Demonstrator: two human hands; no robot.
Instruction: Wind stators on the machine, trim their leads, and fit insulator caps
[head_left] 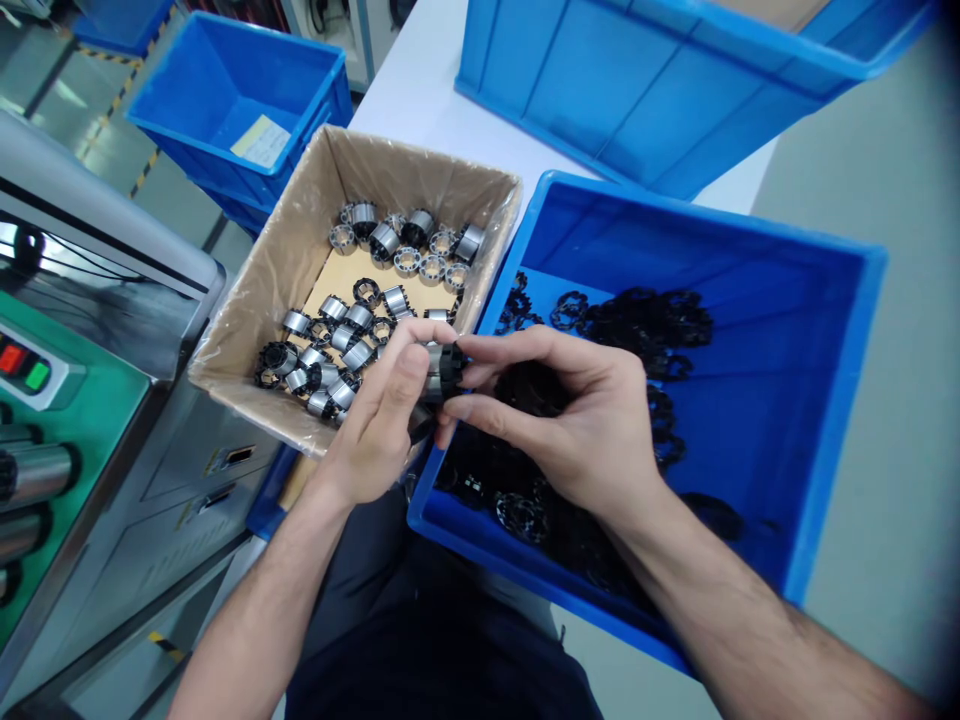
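Between my two hands is a silvery stator core (433,378), held lengthwise above the meeting edges of the two bins. My left hand (379,425) is wrapped round its metal side, thumb on top. At the core's right end sits a black toothed end ring (452,370). My right hand (585,420) pinches that ring between thumb and fingers; its inner side is hidden. Below my left hand, a plastic-lined cardboard box (259,290) holds many similar cores, some with black rings. Under my right hand, a blue bin (750,400) holds piles of black rings (652,320).
A larger blue crate (600,90) stands on the white table (412,85) behind. Farther left is another blue crate (225,80) with a paper note (261,141). A machine with a green surface (97,400), metal cylinders and red and green buttons (22,368) borders the left side.
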